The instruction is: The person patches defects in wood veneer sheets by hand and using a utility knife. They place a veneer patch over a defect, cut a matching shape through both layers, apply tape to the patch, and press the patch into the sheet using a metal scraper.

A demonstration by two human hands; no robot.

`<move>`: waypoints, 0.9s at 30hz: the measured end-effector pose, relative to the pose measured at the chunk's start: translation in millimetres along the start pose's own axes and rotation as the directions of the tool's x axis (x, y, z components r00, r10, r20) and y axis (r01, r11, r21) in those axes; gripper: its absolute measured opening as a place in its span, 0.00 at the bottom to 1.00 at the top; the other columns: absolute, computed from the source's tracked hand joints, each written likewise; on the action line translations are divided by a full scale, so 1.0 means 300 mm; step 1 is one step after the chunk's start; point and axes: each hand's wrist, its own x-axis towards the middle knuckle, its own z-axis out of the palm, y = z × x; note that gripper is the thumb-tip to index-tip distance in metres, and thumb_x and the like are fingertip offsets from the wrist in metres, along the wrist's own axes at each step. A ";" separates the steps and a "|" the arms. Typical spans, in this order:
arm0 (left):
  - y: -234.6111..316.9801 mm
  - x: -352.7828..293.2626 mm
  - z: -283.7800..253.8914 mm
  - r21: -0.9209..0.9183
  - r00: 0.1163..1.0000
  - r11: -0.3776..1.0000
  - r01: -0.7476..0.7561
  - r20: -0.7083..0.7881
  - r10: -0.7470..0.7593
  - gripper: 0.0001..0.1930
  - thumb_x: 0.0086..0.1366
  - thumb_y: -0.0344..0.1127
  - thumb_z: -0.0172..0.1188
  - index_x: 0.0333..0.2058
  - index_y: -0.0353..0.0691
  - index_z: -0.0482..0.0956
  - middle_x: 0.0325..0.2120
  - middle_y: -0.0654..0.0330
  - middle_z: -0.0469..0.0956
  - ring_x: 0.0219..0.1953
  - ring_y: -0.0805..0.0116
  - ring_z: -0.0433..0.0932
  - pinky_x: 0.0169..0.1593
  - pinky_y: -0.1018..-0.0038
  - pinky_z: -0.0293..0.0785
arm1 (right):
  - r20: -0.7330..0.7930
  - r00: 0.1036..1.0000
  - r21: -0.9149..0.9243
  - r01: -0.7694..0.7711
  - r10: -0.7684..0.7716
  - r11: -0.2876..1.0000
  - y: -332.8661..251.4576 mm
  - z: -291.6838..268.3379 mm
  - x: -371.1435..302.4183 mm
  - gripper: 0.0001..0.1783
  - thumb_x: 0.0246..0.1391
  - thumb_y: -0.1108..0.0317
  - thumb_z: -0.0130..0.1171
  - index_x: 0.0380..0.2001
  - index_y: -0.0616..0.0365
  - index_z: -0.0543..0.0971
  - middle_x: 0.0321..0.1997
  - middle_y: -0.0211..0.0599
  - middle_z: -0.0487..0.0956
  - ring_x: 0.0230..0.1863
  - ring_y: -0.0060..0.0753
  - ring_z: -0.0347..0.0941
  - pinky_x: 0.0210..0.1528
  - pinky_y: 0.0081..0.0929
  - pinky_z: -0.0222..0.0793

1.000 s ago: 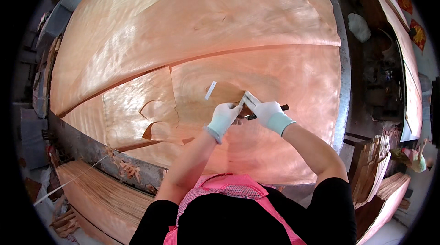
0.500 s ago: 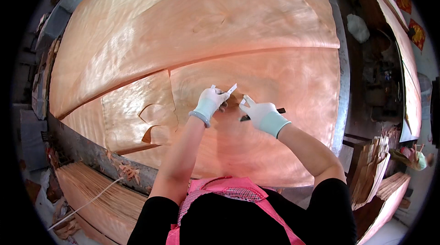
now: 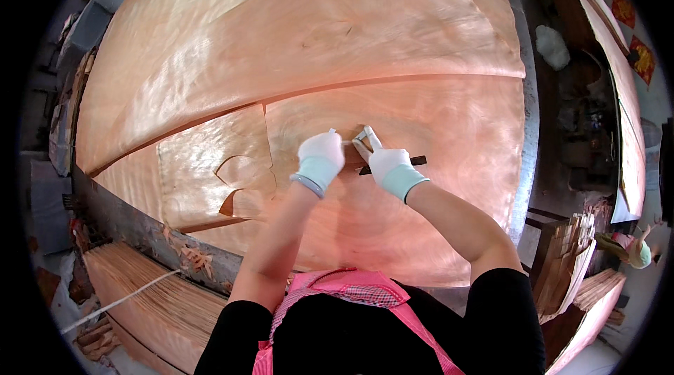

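Since half a second ago, the right hand (image 3: 390, 164) has moved up and to the left, nearer the left hand (image 3: 321, 155), which has turned so that its back faces up; both wear white gloves with pale green cuffs. The left fingers are curled in around a white strip (image 3: 332, 131), of which a short end juts out above the knuckles; the back of the hand hides the rest of the grip. The right index finger stretches forward, with the thumb set apart from it, and a small pale piece (image 3: 361, 137) shows between their tips; whether they pinch it I cannot tell. The other right fingers are folded around a dark tool (image 3: 419, 161), whose two ends stick out on either side while the palm covers its middle. All this is over a pinkish veneer sheet (image 3: 456, 136), near a brownish patch. Beyond the hands lies the edge of an upper sheet (image 3: 337, 31), overlapping it, and to the left a torn hole (image 3: 229, 203) opens in the wood. At lower left, wood scraps (image 3: 198, 260) sit on the bench edge, and a white cord (image 3: 126, 298) crosses in front of a veneer stack (image 3: 161, 305). Upright veneer pieces (image 3: 565, 262) stand at the right, and a white bundle (image 3: 552, 47) lies past the bench's far right side.
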 end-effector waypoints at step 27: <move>-0.922 -0.807 -0.152 -0.090 0.863 0.973 0.212 -0.450 -0.230 0.57 0.50 0.54 0.75 0.71 0.34 0.53 0.70 0.41 0.55 0.73 0.44 0.50 0.74 0.54 0.48 | -0.130 0.989 -0.001 0.068 -0.067 0.998 -0.314 0.189 -0.030 0.45 0.56 0.61 0.60 0.74 0.50 0.53 0.82 0.39 0.41 0.44 0.46 0.84 0.37 0.47 0.78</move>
